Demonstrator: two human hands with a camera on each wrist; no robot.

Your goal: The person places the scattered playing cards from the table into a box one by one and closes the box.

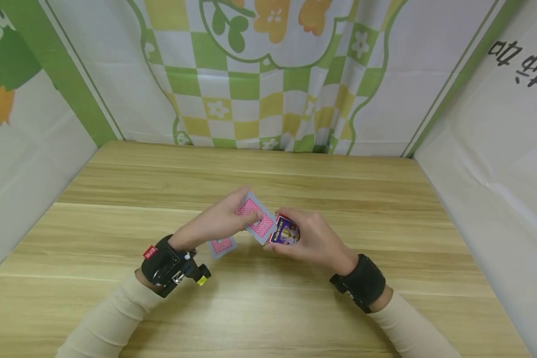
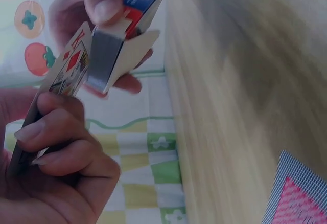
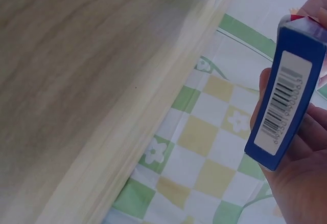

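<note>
My left hand (image 1: pixel 223 217) holds playing cards (image 1: pixel 263 226) with pink patterned backs and pale borders, the thumb lying on top. In the left wrist view a red diamond face shows on their underside, with fingers curled beneath; how many cards there are I cannot tell. My right hand (image 1: pixel 317 239) grips a blue and red card box (image 1: pixel 287 232), its open end and loose flap turned toward the held cards. Grey card edges (image 2: pixel 103 60) fill that opening. The box's barcode end (image 3: pixel 281 104) faces the right wrist camera. Another pink-backed card or stack (image 1: pixel 222 246) lies on the table below my left hand.
The wooden table (image 1: pixel 268 308) extends around both hands. Behind it hangs a green, yellow and white checked cloth (image 1: pixel 246 94), and white cloth walls (image 1: pixel 496 164) stand at the sides.
</note>
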